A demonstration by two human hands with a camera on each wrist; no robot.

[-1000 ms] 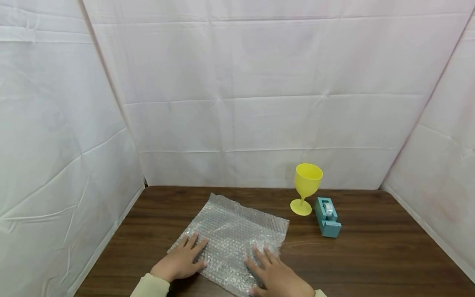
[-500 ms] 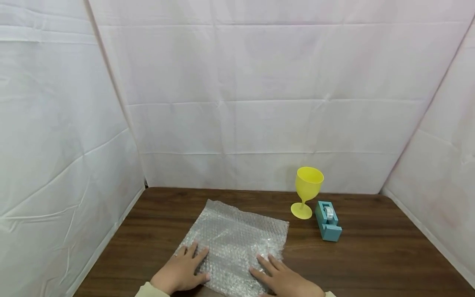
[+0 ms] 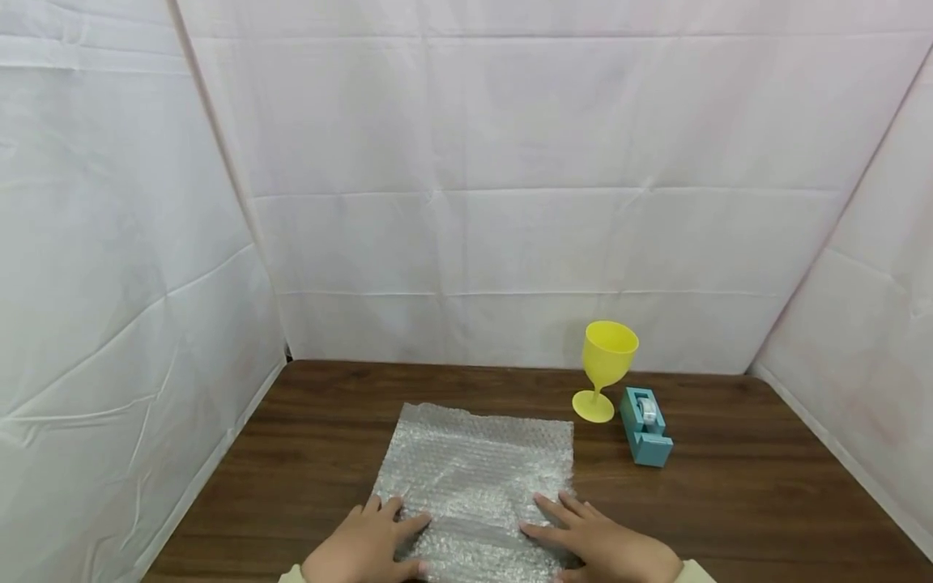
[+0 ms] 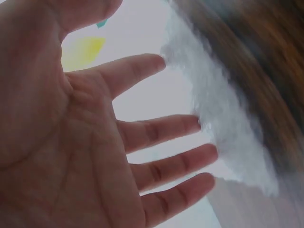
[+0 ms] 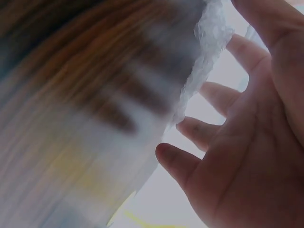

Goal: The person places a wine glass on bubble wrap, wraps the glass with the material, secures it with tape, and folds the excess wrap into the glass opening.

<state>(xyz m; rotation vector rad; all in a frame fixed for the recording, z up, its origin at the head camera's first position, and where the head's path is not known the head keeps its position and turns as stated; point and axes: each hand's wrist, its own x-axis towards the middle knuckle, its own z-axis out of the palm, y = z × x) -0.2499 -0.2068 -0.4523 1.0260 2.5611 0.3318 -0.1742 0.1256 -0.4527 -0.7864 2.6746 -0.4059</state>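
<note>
A sheet of clear bubble wrap (image 3: 481,461) lies flat on the dark wooden table (image 3: 306,453), its far edge roughly parallel to the back of the table. My left hand (image 3: 368,546) rests on its left side with the fingers spread and straight. On the right side, my right hand (image 3: 601,542) touches it the same way, fingers extended. In the left wrist view the fingertips of the left hand (image 4: 123,123) meet the edge of the bubble wrap (image 4: 218,104). The right wrist view has the right hand (image 5: 247,128) with its fingertips along the bubble wrap (image 5: 204,57).
A yellow plastic goblet (image 3: 608,356) stands upright behind and right of the bubble wrap. Just to its right sits a teal tape dispenser (image 3: 645,427) with a roll of clear tape. White cloth walls (image 3: 525,178) enclose the table at the back and both sides.
The bubble wrap has turned from a slanted position to nearly square with the table and slid toward me. Both hands have moved along with it, staying flat on it.
</note>
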